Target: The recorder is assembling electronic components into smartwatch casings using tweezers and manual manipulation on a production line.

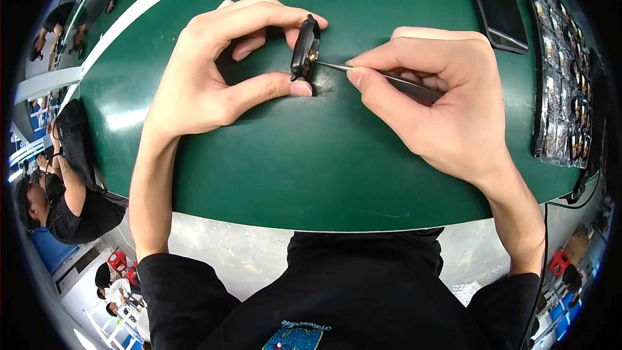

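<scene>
My left hand pinches a small black case by its two ends, between thumb and index finger. The case looks like a watch body, stands on edge just above the green table, and shows a gold-coloured part on its right side. In my right hand a pair of thin metal tweezers is held between thumb and fingers. Their tip points left and meets the case beside the gold part; whether it grips anything is too small to tell.
The green table curves toward its front edge. A dark, flat black object lies at the far right, and beside it stands a clear tray with several dark parts. Another person sits at the left; red stools stand farther off.
</scene>
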A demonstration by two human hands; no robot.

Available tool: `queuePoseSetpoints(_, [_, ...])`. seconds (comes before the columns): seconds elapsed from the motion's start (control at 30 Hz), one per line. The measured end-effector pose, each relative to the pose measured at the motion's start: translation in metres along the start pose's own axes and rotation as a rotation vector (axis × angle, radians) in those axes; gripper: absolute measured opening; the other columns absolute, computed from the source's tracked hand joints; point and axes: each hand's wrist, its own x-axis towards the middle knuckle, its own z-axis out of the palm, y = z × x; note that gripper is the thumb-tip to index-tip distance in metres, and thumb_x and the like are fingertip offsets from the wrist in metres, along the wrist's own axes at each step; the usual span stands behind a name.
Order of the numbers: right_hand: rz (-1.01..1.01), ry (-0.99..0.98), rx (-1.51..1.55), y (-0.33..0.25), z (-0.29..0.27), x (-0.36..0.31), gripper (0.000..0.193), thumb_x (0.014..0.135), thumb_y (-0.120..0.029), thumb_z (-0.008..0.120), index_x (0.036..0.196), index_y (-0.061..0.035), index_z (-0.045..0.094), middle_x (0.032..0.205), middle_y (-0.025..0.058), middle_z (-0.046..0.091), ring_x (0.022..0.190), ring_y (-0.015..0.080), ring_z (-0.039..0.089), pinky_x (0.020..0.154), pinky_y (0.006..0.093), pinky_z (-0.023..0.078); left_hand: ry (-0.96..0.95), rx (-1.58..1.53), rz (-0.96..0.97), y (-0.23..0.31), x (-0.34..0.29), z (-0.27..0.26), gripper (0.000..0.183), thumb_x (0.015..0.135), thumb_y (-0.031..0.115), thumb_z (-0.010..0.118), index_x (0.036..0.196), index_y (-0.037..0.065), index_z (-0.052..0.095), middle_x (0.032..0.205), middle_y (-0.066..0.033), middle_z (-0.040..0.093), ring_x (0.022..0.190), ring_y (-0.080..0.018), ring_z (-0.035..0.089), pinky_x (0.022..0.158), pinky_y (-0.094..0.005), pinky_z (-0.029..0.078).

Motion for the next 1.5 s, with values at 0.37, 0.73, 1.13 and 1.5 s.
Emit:
queuePoseSetpoints(0.37, [-0.051, 0.051, -0.037, 0.0027, 0.0008, 0.0018, 0.008, 0.091, 0.005, 0.078, 0.098, 0.0063, 0.083, 0.071, 0.0019, 0.065, 0.062, 0.0034, 0.053, 0.055, 0.0236, 0.037, 0.016, 0.001, 0.011, -0.0001, 0.0012, 0.001, 0.073, 0.07, -0.001, 0.097, 0.138, 0.001, 0.071, 0.131, -0.0118, 0.081, 0.083, -0.0126, 0.045, 0.072, -0.0257, 0.041])
queuePoseSetpoints(0.73, [-0.041, 0.02, -0.041, -0.0012, -0.0003, 0.0013, 0.006, 0.091, 0.005, 0.079, 0.096, 0.0062, 0.083, 0.069, 0.0015, 0.064, 0.061, 0.0032, 0.053, 0.054, 0.024, 0.036, 0.03, -0.006, 0.017, 0.0005, 0.0008, 0.0019, 0.073, 0.069, 0.0, 0.097, 0.138, 0.001, 0.071, 0.13, -0.0104, 0.081, 0.08, -0.0124, 0.042, 0.071, -0.0258, 0.041])
queuePoseSetpoints(1.13, [-0.048, 0.035, -0.072, -0.0019, -0.0006, 0.0024, 0.007, 0.09, 0.004, 0.079, 0.096, 0.0063, 0.083, 0.07, 0.0026, 0.065, 0.061, 0.0047, 0.054, 0.055, 0.0241, 0.038, 0.028, -0.003, 0.002, 0.0025, 0.0014, 0.0012, 0.072, 0.069, 0.002, 0.097, 0.136, 0.001, 0.072, 0.13, -0.0093, 0.081, 0.079, -0.0127, 0.042, 0.073, -0.0265, 0.041])
queuePoseSetpoints(1.5, [-0.003, -0.007, 0.02, 0.0003, -0.001, 0.0017, 0.007, 0.093, 0.005, 0.077, 0.097, 0.0068, 0.083, 0.074, 0.0027, 0.07, 0.066, 0.004, 0.06, 0.058, 0.0228, 0.043, 0.038, 0.007, 0.042, 0.0012, 0.0016, 0.0018, 0.072, 0.069, 0.004, 0.098, 0.135, 0.001, 0.072, 0.129, -0.0095, 0.082, 0.078, -0.0135, 0.042, 0.074, -0.0268, 0.041])
